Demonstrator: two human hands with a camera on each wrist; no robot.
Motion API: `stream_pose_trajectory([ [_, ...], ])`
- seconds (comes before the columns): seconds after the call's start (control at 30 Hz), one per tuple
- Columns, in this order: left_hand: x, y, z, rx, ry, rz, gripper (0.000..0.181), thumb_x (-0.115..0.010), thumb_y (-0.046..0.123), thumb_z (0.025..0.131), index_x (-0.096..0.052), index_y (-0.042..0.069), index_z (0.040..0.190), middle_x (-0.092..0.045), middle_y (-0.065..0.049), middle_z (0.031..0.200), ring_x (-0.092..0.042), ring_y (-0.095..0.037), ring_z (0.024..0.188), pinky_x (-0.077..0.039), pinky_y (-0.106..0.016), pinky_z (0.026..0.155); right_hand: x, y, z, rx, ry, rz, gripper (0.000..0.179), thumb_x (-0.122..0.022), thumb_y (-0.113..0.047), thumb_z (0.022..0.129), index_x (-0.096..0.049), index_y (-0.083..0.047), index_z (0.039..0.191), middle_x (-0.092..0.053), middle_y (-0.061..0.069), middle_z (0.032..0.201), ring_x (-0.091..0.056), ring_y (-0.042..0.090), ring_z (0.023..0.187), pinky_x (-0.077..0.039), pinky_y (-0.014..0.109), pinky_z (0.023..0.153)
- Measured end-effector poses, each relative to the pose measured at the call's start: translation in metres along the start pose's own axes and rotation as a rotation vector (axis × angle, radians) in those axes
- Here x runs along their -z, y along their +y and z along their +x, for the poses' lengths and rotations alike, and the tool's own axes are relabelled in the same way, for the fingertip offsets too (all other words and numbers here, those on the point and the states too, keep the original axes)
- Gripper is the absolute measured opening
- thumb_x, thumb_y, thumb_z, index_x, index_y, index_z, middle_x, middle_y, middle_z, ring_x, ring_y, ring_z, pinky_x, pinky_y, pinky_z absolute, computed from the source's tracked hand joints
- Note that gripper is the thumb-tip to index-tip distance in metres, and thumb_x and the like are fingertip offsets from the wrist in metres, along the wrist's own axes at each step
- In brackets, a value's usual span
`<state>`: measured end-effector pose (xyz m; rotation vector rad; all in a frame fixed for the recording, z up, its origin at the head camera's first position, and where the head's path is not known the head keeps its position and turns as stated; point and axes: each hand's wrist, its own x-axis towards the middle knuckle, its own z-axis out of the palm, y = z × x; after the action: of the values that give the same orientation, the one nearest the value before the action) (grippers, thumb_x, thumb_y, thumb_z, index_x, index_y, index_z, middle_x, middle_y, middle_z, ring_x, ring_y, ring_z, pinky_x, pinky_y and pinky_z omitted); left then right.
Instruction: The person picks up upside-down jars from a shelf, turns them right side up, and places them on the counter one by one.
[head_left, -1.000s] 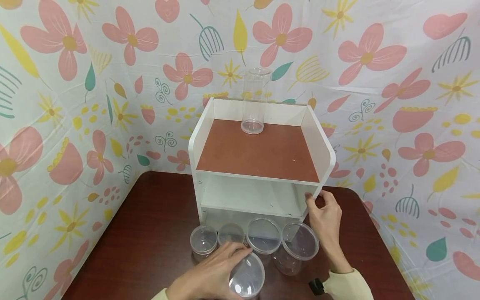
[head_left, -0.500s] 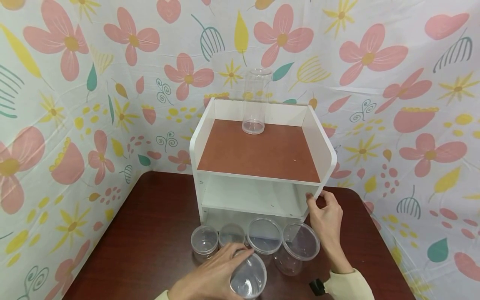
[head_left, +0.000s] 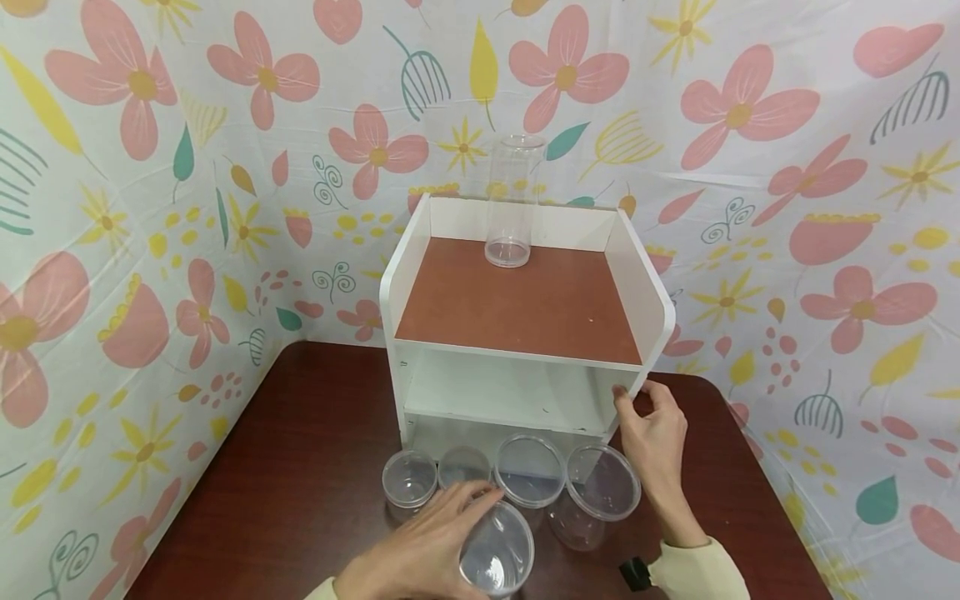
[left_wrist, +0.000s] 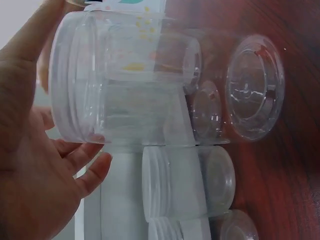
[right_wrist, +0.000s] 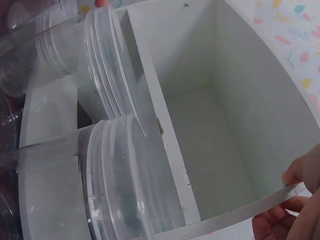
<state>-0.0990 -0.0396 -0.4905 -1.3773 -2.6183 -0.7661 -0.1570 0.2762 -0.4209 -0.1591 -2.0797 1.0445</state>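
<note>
My left hand (head_left: 420, 542) grips a clear plastic jar (head_left: 497, 550) by its lidded top, low in the head view. In the left wrist view the fingers (left_wrist: 92, 175) curl about the lid end, and the jar's see-through wall (left_wrist: 140, 75) shows other jars behind it. My right hand (head_left: 654, 442) pinches the front edge of the right side panel of a small white shelf (head_left: 517, 304) with a brown top. The right wrist view has thumb and fingers on either side of that panel (right_wrist: 270, 115).
Several lidded clear jars (head_left: 408, 479) stand in a row before the shelf, partly hiding its lowest opening. A tall clear cylinder (head_left: 510, 204) stands on the brown top at the back. Beneath is a dark red-brown table (head_left: 247, 500); flowered cloth (head_left: 750, 208) hangs behind.
</note>
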Motion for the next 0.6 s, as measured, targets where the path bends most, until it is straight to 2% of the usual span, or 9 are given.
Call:
stream_pose_trajectory([
  [0.17, 0.012, 0.004, 0.002, 0.07, 0.013, -0.061, 0.112, -0.082, 0.071, 0.073, -0.034, 0.021, 0.162, -0.042, 0.001, 0.153, -0.044, -0.016, 0.137, -0.044, -0.049, 0.11, 0.0, 0.0, 0.0, -0.003, -0.004, 0.002, 0.018, -0.073, -0.003, 0.091, -0.071, 0.01, 0.103, -0.071, 0.022, 0.102, -0.06, 0.023, 0.088, -0.042, 0.032, 0.078],
  [0.33, 0.03, 0.006, 0.005, 0.139, 0.036, -0.09, 0.1, -0.078, 0.068, 0.079, -0.039, 0.022, 0.159, -0.046, 0.004, 0.151, -0.047, -0.02, 0.137, -0.047, -0.051, 0.107, 0.001, 0.0, 0.0, -0.002, -0.002, -0.003, 0.018, -0.073, -0.003, 0.091, -0.071, 0.01, 0.103, -0.071, 0.022, 0.101, -0.06, 0.023, 0.087, -0.041, 0.03, 0.076],
  [0.47, 0.049, 0.006, 0.009, 0.189, 0.112, -0.11, 0.087, -0.074, 0.065, 0.085, -0.046, 0.022, 0.156, -0.05, 0.006, 0.148, -0.05, -0.019, 0.135, -0.047, -0.051, 0.107, 0.0, 0.001, 0.0, -0.003, -0.004, -0.004, 0.017, -0.073, -0.003, 0.091, -0.071, 0.009, 0.103, -0.071, 0.021, 0.1, -0.058, 0.021, 0.086, -0.041, 0.029, 0.075],
  [0.6, 0.072, 0.004, 0.016, 0.184, 0.225, -0.162, 0.074, -0.072, 0.056, 0.093, -0.05, 0.018, 0.153, -0.054, 0.006, 0.145, -0.056, -0.016, 0.128, -0.053, -0.045, 0.1, 0.0, 0.001, 0.0, -0.004, -0.007, -0.002, 0.017, -0.073, -0.003, 0.091, -0.071, 0.009, 0.103, -0.071, 0.021, 0.1, -0.058, 0.02, 0.087, -0.041, 0.029, 0.076],
])
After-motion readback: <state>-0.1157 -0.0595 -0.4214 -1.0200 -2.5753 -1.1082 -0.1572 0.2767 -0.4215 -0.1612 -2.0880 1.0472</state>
